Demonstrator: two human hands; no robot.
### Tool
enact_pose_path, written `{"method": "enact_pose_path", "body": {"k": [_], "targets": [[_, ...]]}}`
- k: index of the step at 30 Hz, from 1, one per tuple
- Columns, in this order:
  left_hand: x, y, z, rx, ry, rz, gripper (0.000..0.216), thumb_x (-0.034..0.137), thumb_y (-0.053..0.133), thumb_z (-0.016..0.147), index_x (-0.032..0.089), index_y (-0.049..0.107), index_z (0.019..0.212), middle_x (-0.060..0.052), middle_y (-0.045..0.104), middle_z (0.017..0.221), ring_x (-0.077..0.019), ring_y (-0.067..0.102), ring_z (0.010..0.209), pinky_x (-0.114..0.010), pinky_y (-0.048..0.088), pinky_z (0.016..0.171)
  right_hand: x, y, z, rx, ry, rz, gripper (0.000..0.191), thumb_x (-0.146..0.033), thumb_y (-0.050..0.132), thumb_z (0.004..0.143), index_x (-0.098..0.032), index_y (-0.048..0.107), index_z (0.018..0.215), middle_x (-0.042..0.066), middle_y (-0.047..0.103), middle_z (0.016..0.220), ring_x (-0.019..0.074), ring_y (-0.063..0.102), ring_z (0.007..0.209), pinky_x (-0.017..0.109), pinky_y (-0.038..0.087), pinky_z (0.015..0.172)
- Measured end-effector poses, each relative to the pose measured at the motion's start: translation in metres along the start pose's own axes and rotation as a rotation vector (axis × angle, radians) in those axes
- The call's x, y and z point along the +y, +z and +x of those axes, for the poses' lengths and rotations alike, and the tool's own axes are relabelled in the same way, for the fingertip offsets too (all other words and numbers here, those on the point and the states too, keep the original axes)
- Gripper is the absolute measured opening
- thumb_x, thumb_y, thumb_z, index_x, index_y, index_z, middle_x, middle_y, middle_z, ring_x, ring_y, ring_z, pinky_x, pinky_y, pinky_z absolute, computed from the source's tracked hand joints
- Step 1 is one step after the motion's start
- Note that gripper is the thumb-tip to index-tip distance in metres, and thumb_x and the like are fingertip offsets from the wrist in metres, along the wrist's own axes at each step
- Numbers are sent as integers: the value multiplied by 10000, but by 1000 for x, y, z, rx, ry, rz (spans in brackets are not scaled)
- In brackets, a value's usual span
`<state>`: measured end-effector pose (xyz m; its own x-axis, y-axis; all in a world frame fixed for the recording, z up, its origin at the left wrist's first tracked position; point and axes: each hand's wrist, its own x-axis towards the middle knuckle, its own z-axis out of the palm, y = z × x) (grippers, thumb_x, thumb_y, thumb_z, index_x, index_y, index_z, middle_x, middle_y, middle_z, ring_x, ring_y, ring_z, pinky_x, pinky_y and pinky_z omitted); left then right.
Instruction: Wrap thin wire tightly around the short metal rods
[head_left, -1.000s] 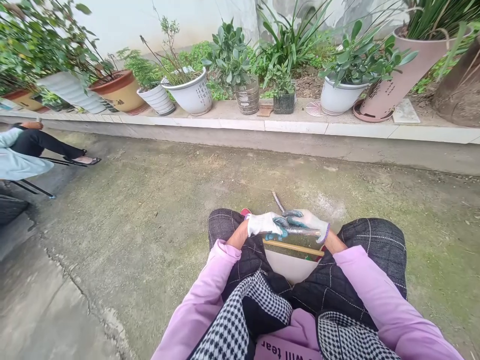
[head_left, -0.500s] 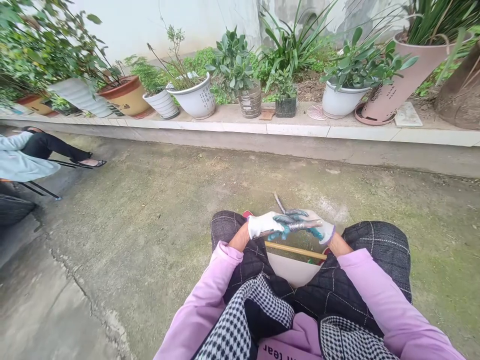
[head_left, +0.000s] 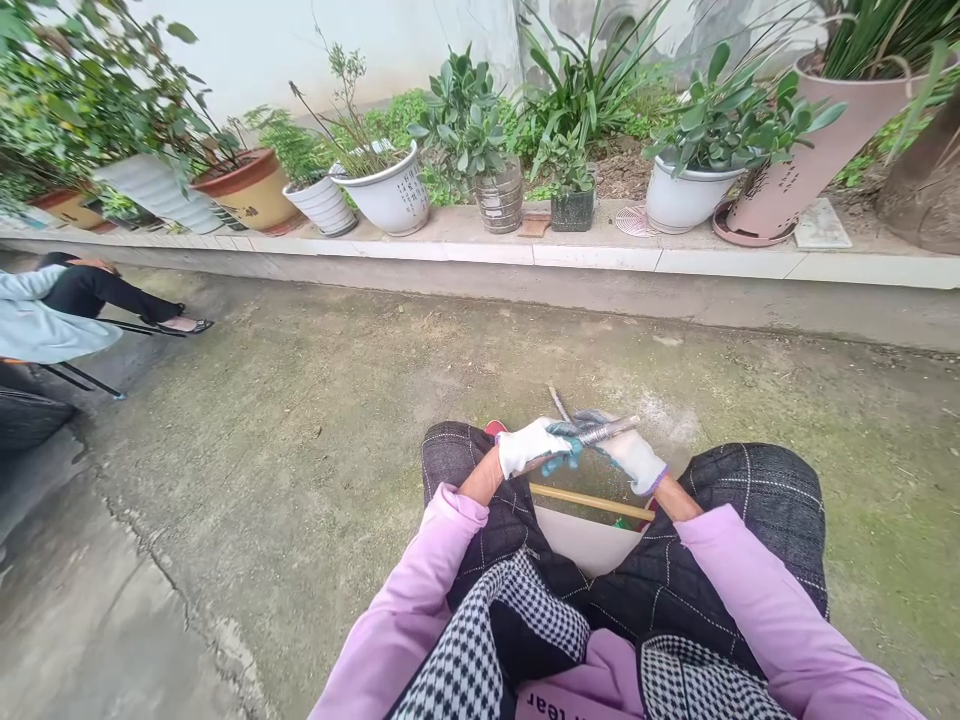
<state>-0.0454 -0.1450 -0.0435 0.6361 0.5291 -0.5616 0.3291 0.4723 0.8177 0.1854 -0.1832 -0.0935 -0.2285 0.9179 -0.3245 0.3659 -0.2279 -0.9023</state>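
I sit with my knees apart, both hands in white gloves with blue-green palms. My left hand (head_left: 531,447) and my right hand (head_left: 628,452) are both closed round a short grey metal rod (head_left: 600,432) that lies across between them, its right end tilted up. A second thin grey stick (head_left: 557,401) pokes out beyond the hands. Below them, between my knees, stands a white container (head_left: 581,538) with a wooden stick (head_left: 592,498) lying across its top.
A raised tiled ledge (head_left: 525,252) runs across the far side with several potted plants, among them a white pot (head_left: 390,195) and a tall pink pot (head_left: 814,150). At the left a seated person's legs (head_left: 112,298) stretch over the concrete ground.
The rod's right end has tilted upward and both hands have lifted slightly. The seated person at the left has barely moved.
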Motion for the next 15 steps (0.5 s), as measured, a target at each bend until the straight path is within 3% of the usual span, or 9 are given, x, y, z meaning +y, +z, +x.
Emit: {"method": "enact_pose_path", "body": {"k": [5, 9, 15], "targets": [[6, 4, -4, 52, 87, 1, 488, 549, 1015, 798, 126, 834, 963, -16, 771, 749, -81, 546, 468, -214, 418, 440, 1, 6, -2, 25, 55, -13, 136, -286, 727, 943, -246, 854, 973, 118, 886, 1051, 385, 797, 1213, 533, 610, 1202], [4, 5, -3, 148, 145, -39, 501, 578, 1009, 799, 133, 793, 881, -11, 744, 708, -79, 534, 475, -214, 422, 443, 1, 15, -6, 1, 62, 22, 127, -308, 718, 916, -255, 795, 830, 82, 826, 876, 317, 779, 962, 438, 634, 1002], [4, 4, 1, 343, 177, -161, 485, 533, 1021, 765, 153, 737, 865, 12, 733, 708, -72, 502, 466, -225, 442, 434, 2, 16, -3, 54, 93, 194, 319, -574, 734, 871, -255, 748, 877, 60, 783, 805, 193, 594, 629, 328, 501, 621]]}}
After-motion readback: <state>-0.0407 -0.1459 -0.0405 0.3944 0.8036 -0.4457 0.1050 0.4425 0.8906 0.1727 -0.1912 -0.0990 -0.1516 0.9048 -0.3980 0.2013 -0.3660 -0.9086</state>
